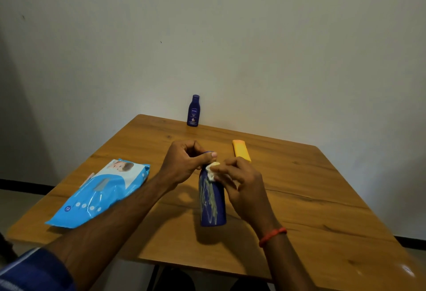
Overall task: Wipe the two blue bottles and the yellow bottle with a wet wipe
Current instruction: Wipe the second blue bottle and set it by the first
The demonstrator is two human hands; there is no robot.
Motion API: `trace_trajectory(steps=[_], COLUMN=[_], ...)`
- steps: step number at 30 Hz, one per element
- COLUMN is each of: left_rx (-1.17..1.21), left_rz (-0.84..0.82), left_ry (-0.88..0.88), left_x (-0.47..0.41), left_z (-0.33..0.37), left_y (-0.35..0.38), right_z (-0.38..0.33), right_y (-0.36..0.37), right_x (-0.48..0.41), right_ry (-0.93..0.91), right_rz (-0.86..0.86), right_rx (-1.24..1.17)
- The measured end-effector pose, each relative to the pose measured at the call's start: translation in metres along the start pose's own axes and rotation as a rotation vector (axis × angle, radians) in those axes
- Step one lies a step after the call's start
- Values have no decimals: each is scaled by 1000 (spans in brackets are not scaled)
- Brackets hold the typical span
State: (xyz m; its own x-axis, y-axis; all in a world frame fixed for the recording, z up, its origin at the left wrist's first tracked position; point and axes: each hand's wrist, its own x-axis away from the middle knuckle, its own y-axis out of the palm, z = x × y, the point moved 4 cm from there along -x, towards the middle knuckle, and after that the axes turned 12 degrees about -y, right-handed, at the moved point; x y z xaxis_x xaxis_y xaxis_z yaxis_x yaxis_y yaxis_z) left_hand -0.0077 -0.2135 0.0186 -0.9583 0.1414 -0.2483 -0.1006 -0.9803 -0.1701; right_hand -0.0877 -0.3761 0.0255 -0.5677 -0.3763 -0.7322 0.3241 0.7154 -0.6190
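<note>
The left hand (184, 164) curls round the cap end of the near blue bottle (213, 205), thumb laid across the top and fingers folded behind it. The right hand (242, 187) pinches a crumpled wet wipe (211, 171) in bent fingers and presses it against the bottle's shoulder, just beneath the left thumb. The bottle sits between the two hands with its base on the wooden table (311, 198), and pale streaks run down its side.

Just past the right hand's knuckles the yellow bottle (241, 150) lies flat on the table. At the far edge, well apart from both hands, the far blue bottle (193, 111) stands upright by the wall. A blue pack of wipes (103, 191) lies to the left, beside the left forearm. A red band (273, 236) circles the right wrist.
</note>
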Motion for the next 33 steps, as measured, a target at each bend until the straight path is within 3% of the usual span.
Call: trace_trajectory(steps=[7,11,13,18,24,27,33], left_rx=[-71,-67,-56,-90,-147,-131,-139], left_rz=[35,11,3,-101,-125,-131,-124], left_ry=[-26,-32,-46,-109,-86,-57,-38], left_x=[2,4,3,4,9,12,14], left_z=[-8,-8,-10,-13,1,7,15], left_y=[-5,-3,-3,2,6,8,16], right_z=[-5,1,1,0,-1,-6,-14], right_y=[18,18,9,-14,-18,-19,-15], right_x=[57,73,73,61,43,34,18], right_ry=[-59,89,211,530,611,510,278], right_rz=[-333,-507,-438,19,261,261,232], right_rx=[118,-13,-151,-711,-1021,-925,-252])
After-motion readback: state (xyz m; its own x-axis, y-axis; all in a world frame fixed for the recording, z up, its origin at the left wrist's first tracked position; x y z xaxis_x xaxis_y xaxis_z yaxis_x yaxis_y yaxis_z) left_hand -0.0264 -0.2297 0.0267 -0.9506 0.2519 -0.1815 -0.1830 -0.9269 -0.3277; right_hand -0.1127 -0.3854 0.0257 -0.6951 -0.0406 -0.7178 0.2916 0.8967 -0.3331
